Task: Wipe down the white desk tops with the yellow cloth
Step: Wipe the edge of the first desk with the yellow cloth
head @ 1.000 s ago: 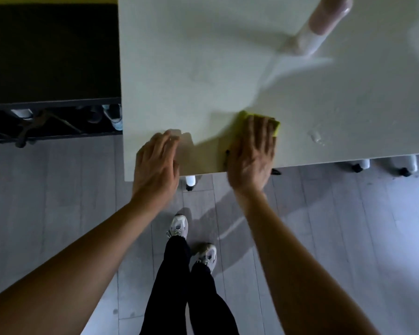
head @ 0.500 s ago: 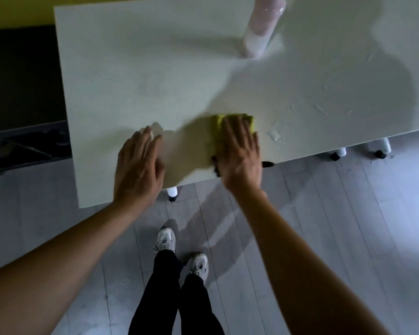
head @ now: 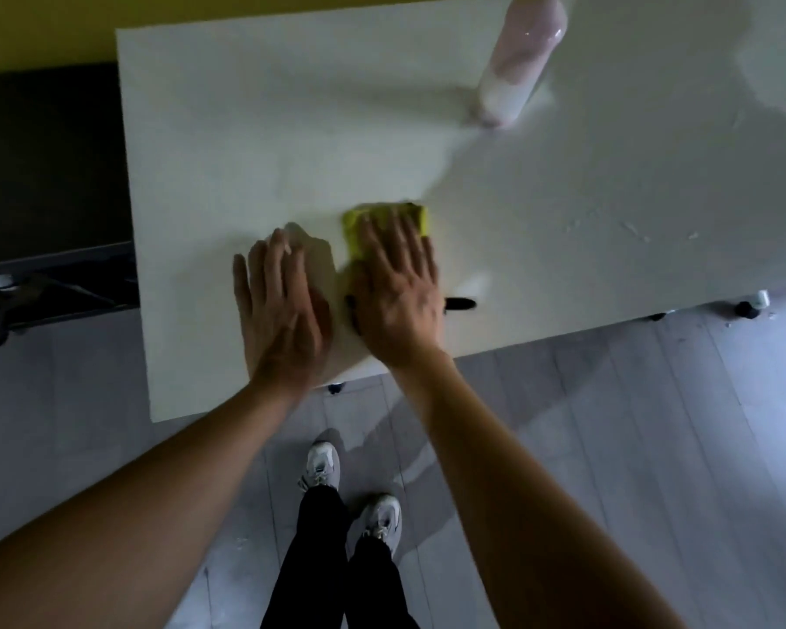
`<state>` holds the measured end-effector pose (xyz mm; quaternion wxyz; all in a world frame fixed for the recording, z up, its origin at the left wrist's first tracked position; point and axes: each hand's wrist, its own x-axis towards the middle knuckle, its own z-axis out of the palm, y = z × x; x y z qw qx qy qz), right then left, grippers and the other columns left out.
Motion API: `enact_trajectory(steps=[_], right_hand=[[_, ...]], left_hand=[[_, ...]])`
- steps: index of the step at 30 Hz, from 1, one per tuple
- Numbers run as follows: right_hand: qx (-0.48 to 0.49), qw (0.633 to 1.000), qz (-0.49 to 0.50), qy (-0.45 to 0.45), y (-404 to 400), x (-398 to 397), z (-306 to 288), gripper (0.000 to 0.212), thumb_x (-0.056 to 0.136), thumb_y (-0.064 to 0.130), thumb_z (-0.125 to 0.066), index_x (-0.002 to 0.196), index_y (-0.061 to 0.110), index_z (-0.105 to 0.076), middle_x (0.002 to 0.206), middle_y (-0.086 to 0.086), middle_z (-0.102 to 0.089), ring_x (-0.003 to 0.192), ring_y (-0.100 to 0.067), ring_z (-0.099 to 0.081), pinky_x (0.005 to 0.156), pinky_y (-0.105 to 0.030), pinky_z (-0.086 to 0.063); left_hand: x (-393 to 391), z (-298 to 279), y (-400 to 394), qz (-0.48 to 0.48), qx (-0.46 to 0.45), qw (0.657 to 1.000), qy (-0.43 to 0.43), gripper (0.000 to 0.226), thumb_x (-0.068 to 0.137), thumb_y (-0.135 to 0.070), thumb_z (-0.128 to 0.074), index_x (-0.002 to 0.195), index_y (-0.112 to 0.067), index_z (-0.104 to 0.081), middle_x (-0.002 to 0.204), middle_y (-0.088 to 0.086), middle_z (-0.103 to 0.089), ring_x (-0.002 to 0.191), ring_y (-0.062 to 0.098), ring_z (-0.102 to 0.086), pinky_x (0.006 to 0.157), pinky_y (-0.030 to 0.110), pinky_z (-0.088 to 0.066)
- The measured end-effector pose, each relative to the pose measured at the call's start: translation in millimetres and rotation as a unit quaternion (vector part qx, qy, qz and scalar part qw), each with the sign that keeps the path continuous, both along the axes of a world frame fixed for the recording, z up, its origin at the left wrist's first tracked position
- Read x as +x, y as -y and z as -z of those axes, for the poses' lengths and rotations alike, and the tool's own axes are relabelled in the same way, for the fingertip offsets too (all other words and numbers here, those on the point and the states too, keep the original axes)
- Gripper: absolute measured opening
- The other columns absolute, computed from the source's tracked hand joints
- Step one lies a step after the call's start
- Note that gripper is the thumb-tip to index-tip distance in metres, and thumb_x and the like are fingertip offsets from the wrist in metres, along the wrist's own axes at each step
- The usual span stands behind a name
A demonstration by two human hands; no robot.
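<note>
The white desk top point(head: 255, 143) fills the upper half of the view. A folded yellow cloth point(head: 359, 222) lies on it near the front edge. My right hand point(head: 398, 283) presses flat on the cloth with straight fingers, covering most of it. Just to its left my left hand point(head: 280, 306) rests flat on the bare desk surface, fingers straight, holding nothing. Wet streaks and small droplets point(head: 627, 229) show on the desk to the right of the cloth.
A pink and white bottle point(head: 516, 61) stands at the back right of the desk. A black marker point(head: 459, 305) lies beside my right wrist. A dark shelf unit point(head: 51, 183) stands left of the desk. Grey floor and my shoes point(head: 323, 465) lie below.
My right hand has slid the cloth leftward and a little farther onto the desk, closer to my left hand. The view has shifted right, showing more of the desk's left part.
</note>
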<state>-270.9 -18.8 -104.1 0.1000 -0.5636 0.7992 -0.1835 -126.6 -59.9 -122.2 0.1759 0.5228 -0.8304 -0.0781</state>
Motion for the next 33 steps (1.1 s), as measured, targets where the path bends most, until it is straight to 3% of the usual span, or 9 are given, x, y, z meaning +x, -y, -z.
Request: enact_trajectory(steps=[3,6,9,15,17,21,27,29,33], right_hand=[[-0.027,0.996,-0.081,-0.004,26,17,2,0.058,0.103,0.043,-0.033,0.159,0.027,-0.032,0.168,-0.006,-0.021,0.157,-0.022,-0.012,0.128,-0.043,-0.008],[-0.038,0.995,-0.093,-0.006,22,-15,9,0.057,0.1,0.038,-0.035,0.156,0.024,-0.039,0.165,-0.006,-0.031,0.155,-0.024,-0.021,0.126,-0.046,-0.017],[-0.022,0.998,0.05,-0.035,-4,-90,11,0.073,0.087,0.038,-0.038,0.157,0.017,-0.036,0.165,-0.012,-0.029,0.153,-0.031,-0.024,0.121,-0.052,-0.027],[-0.004,0.959,0.283,0.004,-29,-159,0,0.058,0.107,0.044,-0.026,0.162,0.027,-0.02,0.17,-0.004,-0.011,0.157,-0.022,-0.005,0.127,-0.044,-0.007],[-0.007,0.967,0.255,-0.011,-10,-134,2,0.061,0.105,0.042,-0.024,0.162,0.022,-0.021,0.17,-0.007,-0.011,0.158,-0.025,-0.004,0.128,-0.044,-0.007],[-0.011,0.999,0.05,-0.019,44,-50,2,0.066,0.097,0.035,-0.031,0.161,0.024,-0.022,0.169,-0.008,-0.014,0.157,-0.028,-0.005,0.127,-0.048,-0.01],[-0.065,0.987,-0.147,0.004,119,21,4,0.054,0.099,0.038,-0.04,0.152,0.028,-0.047,0.163,-0.004,-0.036,0.153,-0.022,-0.026,0.127,-0.04,-0.013],[-0.064,0.987,-0.147,-0.007,121,7,9,0.055,0.099,0.038,-0.038,0.152,0.027,-0.045,0.162,-0.004,-0.036,0.153,-0.022,-0.026,0.127,-0.04,-0.012],[-0.091,0.994,0.061,0.005,118,-63,12,0.061,0.095,0.037,-0.035,0.151,0.02,-0.047,0.16,-0.01,-0.04,0.152,-0.028,-0.03,0.124,-0.045,-0.022]], left_hand=[[2,2,0,-0.052,0.008,0.999,-0.001,0.063,0.103,-0.031,-0.035,0.154,0.006,-0.039,0.161,0.026,-0.039,0.151,0.045,-0.034,0.129,0.053,-0.019],[5,6,5,-0.039,0.008,0.999,-0.014,0.057,0.103,-0.019,-0.037,0.154,0.004,-0.038,0.164,0.021,-0.037,0.154,0.042,-0.03,0.13,0.05,-0.017],[2,2,3,-0.043,0.016,0.999,-0.01,0.061,0.099,-0.017,-0.034,0.156,0.003,-0.035,0.167,0.018,-0.033,0.156,0.039,-0.026,0.131,0.048,-0.014],[-2,0,5,-0.052,0.02,0.998,-0.009,0.06,0.1,-0.017,-0.033,0.156,0.004,-0.036,0.166,0.019,-0.034,0.156,0.038,-0.027,0.13,0.049,-0.015],[-2,1,5,-0.053,0.019,0.998,-0.01,0.06,0.1,-0.017,-0.034,0.156,0.004,-0.036,0.166,0.019,-0.034,0.156,0.038,-0.027,0.131,0.048,-0.014],[-1,1,5,-0.059,0.036,0.998,-0.004,0.06,0.1,-0.018,-0.03,0.156,0.003,-0.036,0.168,0.017,-0.032,0.157,0.036,-0.025,0.132,0.047,-0.012],[-1,4,6,-0.074,0.042,0.996,-0.002,0.059,0.101,-0.015,-0.04,0.157,0.005,-0.035,0.163,0.023,-0.037,0.154,0.037,-0.031,0.131,0.049,-0.018],[-3,3,8,-0.072,0.045,0.996,-0.003,0.06,0.101,-0.012,-0.041,0.158,0.004,-0.032,0.165,0.022,-0.034,0.155,0.037,-0.029,0.131,0.048,-0.016],[-3,0,5,-0.066,0.045,0.997,0.003,0.06,0.101,-0.015,-0.035,0.156,0.008,-0.034,0.164,0.023,-0.035,0.154,0.04,-0.029,0.131,0.048,-0.014]])
